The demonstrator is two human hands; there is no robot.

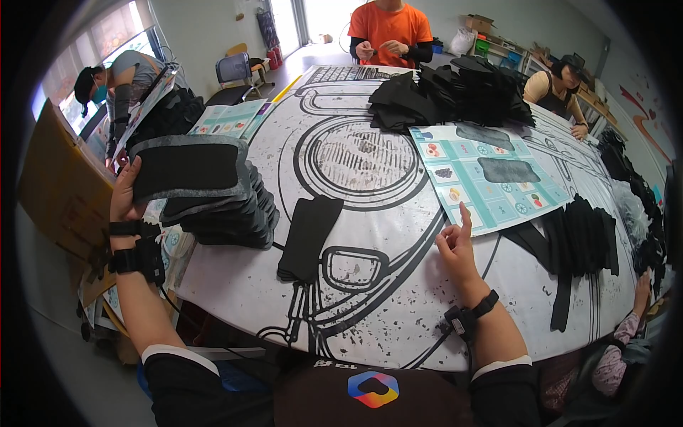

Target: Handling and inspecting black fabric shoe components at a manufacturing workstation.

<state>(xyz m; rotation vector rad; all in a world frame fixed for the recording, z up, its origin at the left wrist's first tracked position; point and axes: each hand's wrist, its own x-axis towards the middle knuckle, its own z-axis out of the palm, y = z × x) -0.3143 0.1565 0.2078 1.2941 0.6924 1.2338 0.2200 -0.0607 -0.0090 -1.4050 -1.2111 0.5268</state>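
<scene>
On the left, a tall stack of black fabric pieces with grey edges (224,213) leans on the table. My left hand (126,192) grips the left end of the topmost black fabric piece (188,169). My right hand (457,245) hovers near the lower left corner of a light-blue printed sheet (491,178), index finger stretched, other fingers partly bent, nothing in it. Two dark grey oblong pieces (509,171) lie on that sheet. Between my hands rests a small pile of black fabric strips (307,238).
A heap of black fabric pieces (455,92) covers the far part of the table (398,306). More black strips (580,238) lie at the right. Cardboard (64,192) stands beside my left arm. People sit or stand around the table, one in an orange shirt (391,32).
</scene>
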